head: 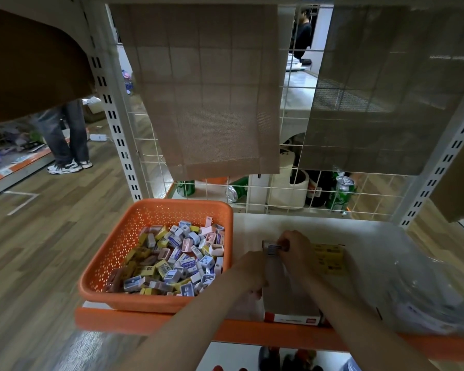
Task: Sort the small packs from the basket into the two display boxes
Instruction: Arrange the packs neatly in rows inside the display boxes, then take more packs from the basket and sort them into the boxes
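Grip of the right hand (pixel 296 249) pinches a small pack (pixel 271 248) crosswise over the display box (pixel 287 298) the left hand (pixel 252 271) clasps.

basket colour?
Orange basket, with small holes through its walls. Head view, the only one, shows it.

Overall light: dim and flat indoors, colours greyed.
Brightest patch: the pale room seen through the wire grid (pixel 295 84) near the top, well behind the shelf (pixel 252 226).
Glare: a soft sheen on the plastic bag (pixel 426 285) at the shelf's right edge; small glints on the cans (pixel 343 191) behind its back edge.
Shadows: faint on the shelf top; deep below its front edge and in the top left corner.
Blur: left hand (pixel 249 271) and right hand (pixel 296 246) smeared, as is the small pack (pixel 273 248) the right one pinches; print on the packs (pixel 177 261) in the basket (pixel 113 253) unreadable.
Distortion: wide-angle bend; the uprights (pixel 110 113) lean outward, the floorboards (pixel 38 250) curve toward the left edge.
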